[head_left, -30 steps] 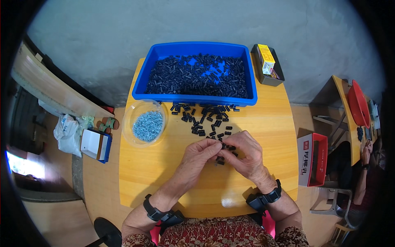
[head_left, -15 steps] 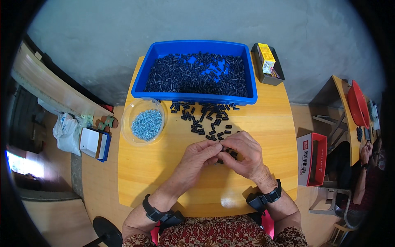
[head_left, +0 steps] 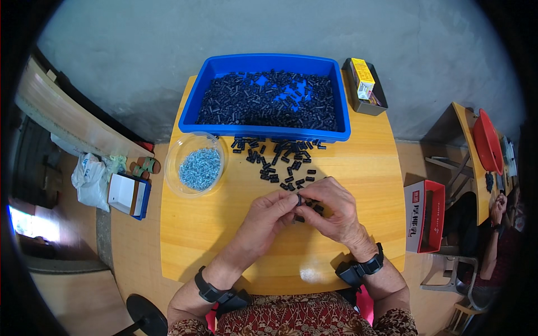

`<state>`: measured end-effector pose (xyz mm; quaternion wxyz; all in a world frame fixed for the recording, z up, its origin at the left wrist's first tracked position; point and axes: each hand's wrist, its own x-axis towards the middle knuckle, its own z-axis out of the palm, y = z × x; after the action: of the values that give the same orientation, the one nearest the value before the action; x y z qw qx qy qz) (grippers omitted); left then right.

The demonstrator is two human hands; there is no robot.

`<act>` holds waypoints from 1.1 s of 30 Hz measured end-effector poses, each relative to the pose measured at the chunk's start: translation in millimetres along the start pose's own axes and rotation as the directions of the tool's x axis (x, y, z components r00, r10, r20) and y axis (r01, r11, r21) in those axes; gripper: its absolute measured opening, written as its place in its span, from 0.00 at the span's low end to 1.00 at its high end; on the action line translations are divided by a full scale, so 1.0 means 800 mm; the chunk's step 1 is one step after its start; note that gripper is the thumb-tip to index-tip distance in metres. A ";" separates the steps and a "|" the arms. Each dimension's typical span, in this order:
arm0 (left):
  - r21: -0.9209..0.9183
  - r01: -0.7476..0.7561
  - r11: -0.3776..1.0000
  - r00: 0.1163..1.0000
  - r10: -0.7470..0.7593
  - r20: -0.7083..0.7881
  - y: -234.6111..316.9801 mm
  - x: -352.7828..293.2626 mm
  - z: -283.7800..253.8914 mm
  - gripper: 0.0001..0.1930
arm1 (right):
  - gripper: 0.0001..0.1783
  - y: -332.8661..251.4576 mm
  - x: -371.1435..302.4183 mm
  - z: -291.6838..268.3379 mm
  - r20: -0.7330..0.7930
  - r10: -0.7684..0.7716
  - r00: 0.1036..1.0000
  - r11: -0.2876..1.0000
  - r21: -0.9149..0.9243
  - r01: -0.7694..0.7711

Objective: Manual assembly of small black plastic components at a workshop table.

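Over the middle of the yellow table (head_left: 218, 232), my left hand (head_left: 268, 214) and my right hand (head_left: 332, 211) meet fingertip to fingertip. Pinched between them is a small black plastic piece (head_left: 298, 200), mostly covered by the fingers. Loose black pieces (head_left: 288, 162) lie scattered just beyond my hands, and a few more show under the right fingers. Behind them stands a blue tub (head_left: 264, 134) with a great many similar black pieces in it. To the left, a clear round bowl (head_left: 174, 178) holds small shiny silver-blue screws (head_left: 200, 169).
A dark box (head_left: 367, 107) with a yellow carton (head_left: 362, 73) stands at the table's far right corner. Beyond the right edge are a red and white box (head_left: 428, 218), and a second table with a red basin (head_left: 486, 143), where another person's hand (head_left: 497, 208) shows.
My fingertips have shifted slightly around the black piece, so more of it shows now. Both hands stay in nearly the same place.
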<state>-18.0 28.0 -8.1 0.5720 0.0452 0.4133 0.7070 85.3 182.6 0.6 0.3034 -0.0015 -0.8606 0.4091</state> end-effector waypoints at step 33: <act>0.439 -0.377 0.816 0.869 0.475 -0.138 0.011 -0.024 -0.039 0.07 | 0.35 0.012 -0.014 -0.025 0.056 0.261 0.964 0.861 -0.466 -0.206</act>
<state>-34.7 -5.1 -15.1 0.3219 0.1663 0.5937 0.7185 102.9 200.5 -2.4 0.1916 -0.1529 -0.9420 0.2291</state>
